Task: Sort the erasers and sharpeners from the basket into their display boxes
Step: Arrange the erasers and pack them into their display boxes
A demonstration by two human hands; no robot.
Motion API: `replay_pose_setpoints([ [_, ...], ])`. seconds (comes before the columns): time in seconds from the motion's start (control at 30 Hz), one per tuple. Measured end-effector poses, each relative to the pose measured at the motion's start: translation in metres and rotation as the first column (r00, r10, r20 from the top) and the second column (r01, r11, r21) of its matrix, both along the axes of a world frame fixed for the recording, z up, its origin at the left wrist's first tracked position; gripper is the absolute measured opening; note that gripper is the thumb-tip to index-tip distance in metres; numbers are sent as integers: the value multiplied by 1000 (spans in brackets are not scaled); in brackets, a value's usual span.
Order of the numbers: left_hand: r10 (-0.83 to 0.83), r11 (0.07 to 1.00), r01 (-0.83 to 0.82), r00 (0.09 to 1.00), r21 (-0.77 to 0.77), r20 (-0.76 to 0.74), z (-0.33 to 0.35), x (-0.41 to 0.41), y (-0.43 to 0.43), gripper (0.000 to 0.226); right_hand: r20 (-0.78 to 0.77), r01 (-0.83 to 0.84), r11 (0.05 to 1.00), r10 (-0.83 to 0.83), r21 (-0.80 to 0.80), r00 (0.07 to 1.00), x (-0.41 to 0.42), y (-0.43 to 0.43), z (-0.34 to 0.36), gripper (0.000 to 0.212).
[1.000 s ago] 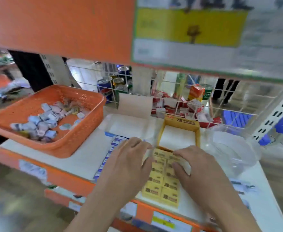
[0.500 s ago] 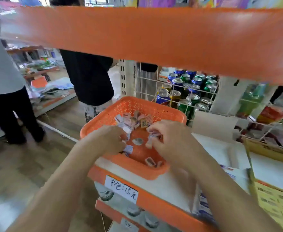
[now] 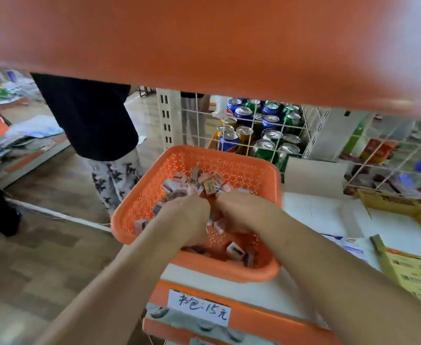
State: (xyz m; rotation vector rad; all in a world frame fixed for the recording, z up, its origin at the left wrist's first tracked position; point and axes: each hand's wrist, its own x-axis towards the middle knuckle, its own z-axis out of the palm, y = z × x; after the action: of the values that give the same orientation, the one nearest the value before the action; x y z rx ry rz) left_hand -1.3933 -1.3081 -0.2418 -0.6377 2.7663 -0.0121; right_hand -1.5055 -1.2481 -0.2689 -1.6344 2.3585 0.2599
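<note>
— What's nearest?
— A price label (image 3: 199, 307) is hanging on the shelf's front edge, and the orange basket (image 3: 219, 268) is sitting just behind it, with the yellow display box (image 3: 418, 272) lying to its right.
— And the hands?
— The left hand (image 3: 184, 217) and right hand (image 3: 239, 212) are digging side by side among the erasers and sharpeners (image 3: 205, 184). The fingers are curling under, so I cannot tell either grip.
— Beyond?
— Drink cans (image 3: 264, 143) are crowding the far rim.

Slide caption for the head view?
Left hand and right hand inside the orange basket of small wrapped items.
</note>
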Motion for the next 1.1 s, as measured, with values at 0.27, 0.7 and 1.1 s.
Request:
replay_pose_setpoints([
  [0.27,121,967,46,782,250,-612,23,13,1,14,243,307,758,-200,-575,949,4,44,58,21],
  [0.7,61,737,559,505,380,-861,5,-45,153,11,711,791,242,-349,-561,611,-23,249,21,27],
  [1.1,69,641,521,692,564,-718,-20,-117,330,22,792,901,55,-456,-430,406,-63,444,-3,47],
])
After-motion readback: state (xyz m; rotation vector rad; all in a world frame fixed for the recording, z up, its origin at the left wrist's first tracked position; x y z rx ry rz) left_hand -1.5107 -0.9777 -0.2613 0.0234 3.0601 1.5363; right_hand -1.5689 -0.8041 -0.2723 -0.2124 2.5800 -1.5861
